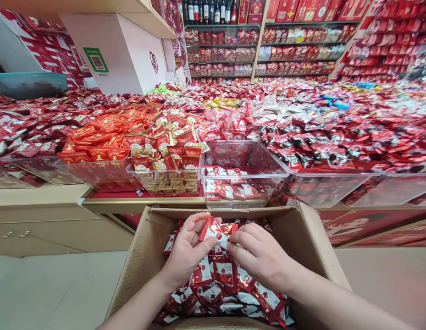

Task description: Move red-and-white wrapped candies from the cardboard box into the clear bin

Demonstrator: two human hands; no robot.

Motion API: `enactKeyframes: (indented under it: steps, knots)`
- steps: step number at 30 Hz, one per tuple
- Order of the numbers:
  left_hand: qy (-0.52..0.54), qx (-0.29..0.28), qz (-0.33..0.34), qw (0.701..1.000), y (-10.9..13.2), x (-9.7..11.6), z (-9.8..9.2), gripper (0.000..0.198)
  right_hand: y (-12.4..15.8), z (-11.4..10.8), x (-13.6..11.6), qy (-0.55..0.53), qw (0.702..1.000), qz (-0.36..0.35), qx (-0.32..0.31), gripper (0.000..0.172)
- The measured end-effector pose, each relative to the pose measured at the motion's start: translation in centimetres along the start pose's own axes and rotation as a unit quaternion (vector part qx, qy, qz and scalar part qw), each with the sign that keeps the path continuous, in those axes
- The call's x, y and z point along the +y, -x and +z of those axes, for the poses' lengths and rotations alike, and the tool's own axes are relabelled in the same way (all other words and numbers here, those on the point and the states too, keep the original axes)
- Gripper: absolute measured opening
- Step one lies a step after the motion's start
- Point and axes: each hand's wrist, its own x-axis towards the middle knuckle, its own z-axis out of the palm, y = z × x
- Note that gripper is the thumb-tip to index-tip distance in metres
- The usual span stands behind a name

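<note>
Wall shelves (222, 55): farthest beyond the cardboard box (312, 238), stocked with rows of red packets, dark bottles along the top left.
Packet display: clear bins heaped with wrapped packets, spread beyond the cardboard box and out to both its sides.
White pillar (139, 50): beyond the box and to its left, bearing a green-framed code.
Cardboard box: open-topped, flaps apart, directly below the hands.
Red-and-white packets (226, 275): piled loose inside the box.
Low-filled clear bin (270, 181): just beyond the box's far edge, with similar red-and-white packets lying toward its front.
Durian packets (168, 151): heaped in a bin beyond the box's far left corner.
Right hand (259, 254): over the box, thumb and fingers pinched together on the held packet's right end.
Left hand (188, 250): over the box, thumb and fingers clamped on its left end.
Held packet (216, 233): red and white, above the box's pile, between both hands; whether another sits behind it, I cannot tell.
</note>
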Motion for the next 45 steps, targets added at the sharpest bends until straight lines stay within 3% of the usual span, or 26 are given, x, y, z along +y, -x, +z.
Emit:
enactKeyframes:
  steps: [2,5,8,12,15,18,23,26,29,31,35,42,45]
  knots:
    - [-0.026,0.012,0.012,1.000,0.0,-0.1,0.0,0.038,0.0,0.1,-0.2,-0.053,0.997,0.050,0.001,0.007]
    - [-0.044,0.017,0.013,0.999,0.1,0.2,0.0,0.044,-0.3,0.3,-0.2,-0.146,0.977,0.153,0.030,0.023]
    - [-0.045,0.015,-0.005,0.999,0.3,0.4,0.0,0.050,-0.5,0.5,0.0,-0.221,0.947,0.233,0.025,0.013]
    - [-0.023,-0.013,-0.026,0.999,0.3,0.3,-0.3,0.052,-0.7,0.9,0.0,-0.280,0.916,0.286,-0.006,0.008]
    - [0.006,-0.007,-0.023,1.000,0.1,-0.2,-1.0,0.048,-0.7,0.6,-0.3,-0.287,0.912,0.292,-0.022,0.006]
    - [0.052,0.045,-0.023,0.997,-0.1,-0.6,-1.6,0.033,-1.7,-1.5,0.0,-0.283,0.921,0.269,0.003,0.005]
    - [0.035,0.078,-0.059,0.995,-0.5,-0.9,-2.2,0.025,-7.2,-6.9,4.4,-0.223,0.918,0.293,0.149,0.007]
    - [-0.011,0.060,-0.067,0.996,-0.6,-1.5,-2.3,0.025,-11.6,-7.4,8.3,-0.210,0.887,0.406,0.074,0.004]
    - [-0.062,0.028,-0.090,0.994,-0.5,-2.3,-2.3,0.026,-15.1,-5.1,11.1,-0.270,0.781,0.560,-0.065,0.010]
    - [-0.081,0.010,-0.105,0.991,-0.4,-2.8,-2.2,0.027,-16.5,-3.2,12.1,-0.280,0.730,0.612,-0.121,0.016]
    - [-0.127,-0.016,-0.104,0.986,0.0,-3.2,-2.2,0.023,-17.4,-1.1,13.1,-0.278,0.701,0.636,-0.162,0.021]
    - [-0.148,-0.012,-0.116,0.982,-0.2,-3.6,-2.6,0.017,-16.0,-3.2,14.4,-0.330,0.663,0.627,-0.241,0.016]
    - [-0.158,-0.028,-0.123,0.979,-0.3,-3.7,-2.5,0.014,-15.4,-3.1,15.1,-0.328,0.650,0.631,-0.269,0.016]
